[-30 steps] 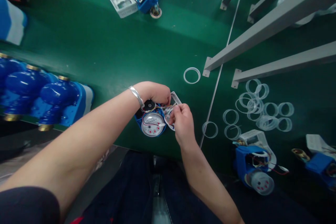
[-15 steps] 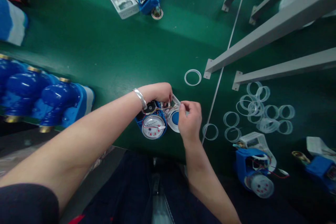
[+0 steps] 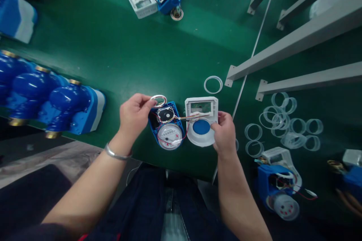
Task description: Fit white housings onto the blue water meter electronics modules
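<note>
Between finger and thumb of my left hand (image 3: pixel 134 115) is a white ring (image 3: pixel 158 101), raised over the upper edge of a blue water meter (image 3: pixel 154 124). The meter's body is open, with a black round part, wires and a clear dial (image 3: pixel 169 136) facing up. Thin wires run from it to a white cover (image 3: pixel 190 102), which has a rectangular window and a blue disc (image 3: pixel 201 127). My right hand (image 3: pixel 225 132) grips this cover by its right edge, the thumb on its face. The cover lies open beside the meter.
A white ring (image 3: pixel 213 84) lies on the green table (image 3: pixel 127 56) beyond the cover. Several clear rings (image 3: pixel 288 120) are spread at the right, near another opened meter (image 3: pixel 275 180). Grey metal legs (image 3: pixel 266 54) stand at the upper right. Blue meters (image 3: pixel 70 101) line the left.
My left hand has drawn back to the left, with the white ring now in its fingers. The cover has turned to show its inside, and my right hand has shifted right with it.
</note>
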`<state>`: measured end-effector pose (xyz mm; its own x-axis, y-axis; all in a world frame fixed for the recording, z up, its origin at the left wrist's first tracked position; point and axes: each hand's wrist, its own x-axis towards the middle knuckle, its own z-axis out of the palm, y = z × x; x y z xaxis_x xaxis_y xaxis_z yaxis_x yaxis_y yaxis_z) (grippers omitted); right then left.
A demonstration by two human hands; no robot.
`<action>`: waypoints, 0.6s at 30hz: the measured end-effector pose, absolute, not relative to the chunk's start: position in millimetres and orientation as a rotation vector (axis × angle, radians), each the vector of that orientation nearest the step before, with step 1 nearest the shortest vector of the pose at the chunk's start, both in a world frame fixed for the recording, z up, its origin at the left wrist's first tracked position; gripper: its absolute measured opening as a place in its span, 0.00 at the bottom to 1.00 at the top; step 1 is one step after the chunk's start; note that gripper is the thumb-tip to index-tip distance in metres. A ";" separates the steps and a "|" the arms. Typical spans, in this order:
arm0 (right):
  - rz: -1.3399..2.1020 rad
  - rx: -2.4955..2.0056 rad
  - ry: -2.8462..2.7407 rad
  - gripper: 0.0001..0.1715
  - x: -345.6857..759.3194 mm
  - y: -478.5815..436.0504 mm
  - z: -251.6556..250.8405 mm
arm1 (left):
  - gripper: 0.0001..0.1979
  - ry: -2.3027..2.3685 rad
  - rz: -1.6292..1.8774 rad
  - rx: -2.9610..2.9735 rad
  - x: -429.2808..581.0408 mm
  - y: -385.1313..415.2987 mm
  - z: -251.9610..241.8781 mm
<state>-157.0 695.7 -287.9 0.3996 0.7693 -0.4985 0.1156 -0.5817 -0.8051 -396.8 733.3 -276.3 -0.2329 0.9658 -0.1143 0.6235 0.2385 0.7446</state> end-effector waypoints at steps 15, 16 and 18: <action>2.058 -1.116 -0.202 0.34 -147.4 657.7 -324.4 | 0.08 1.750 0.974 2.144 -375.6 707.8 -313.2; 2.045 -1.128 -0.176 0.38 -144.0 651.7 -327.5 | 0.08 1.738 0.984 2.143 -370.3 703.7 -312.7; 1.955 -1.148 -0.142 0.44 -135.8 638.1 -329.8 | 0.07 1.731 1.017 2.126 -360.6 694.8 -312.4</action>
